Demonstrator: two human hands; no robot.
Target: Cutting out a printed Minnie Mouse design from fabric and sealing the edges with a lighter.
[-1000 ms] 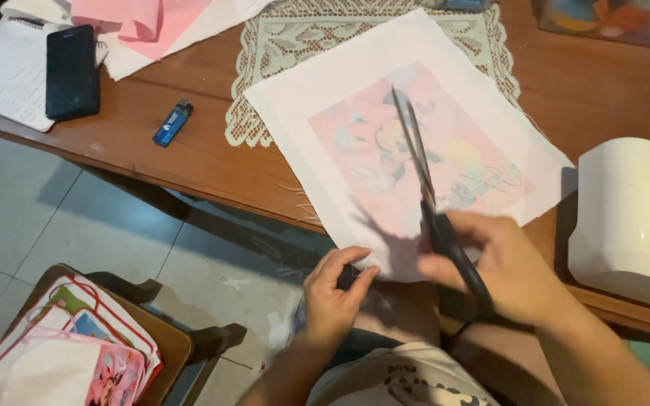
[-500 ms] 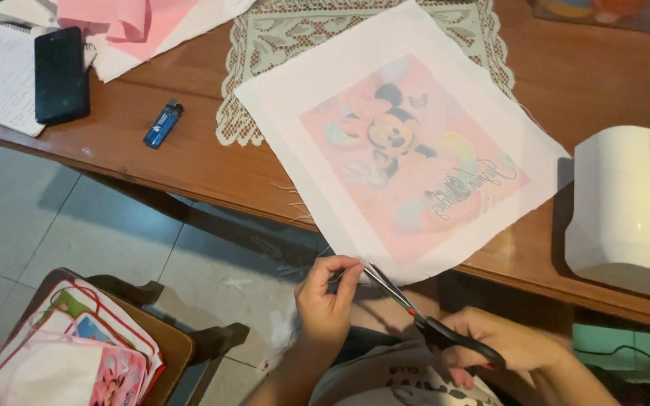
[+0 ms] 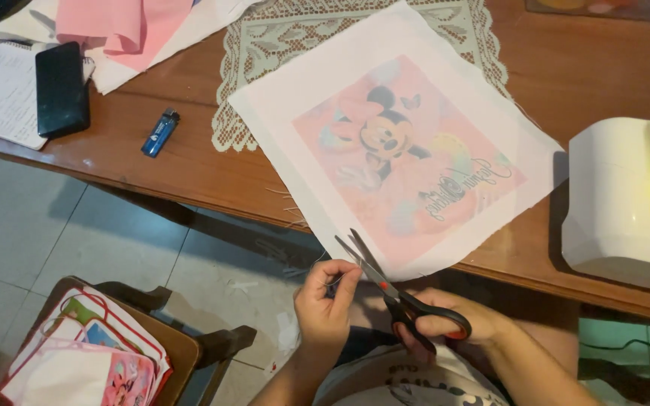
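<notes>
Scissors (image 3: 404, 301) sit in the right hand's (image 3: 445, 323) closed grip; left hand (image 3: 325, 304) pinches thread.

White cloth (image 3: 325, 150) carries a pink cartoon-mouse print; scissors (image 3: 408, 301) have black handles with red trim; lighter (image 3: 160, 132) is blue; phone (image 3: 62, 89) black; doily (image 3: 265, 53) cream lace; table (image 3: 189, 169) brown.

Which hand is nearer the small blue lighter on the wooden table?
Left. The left hand is below and right of the blue lighter; the right hand, holding black-handled scissors, is farther right.
</notes>
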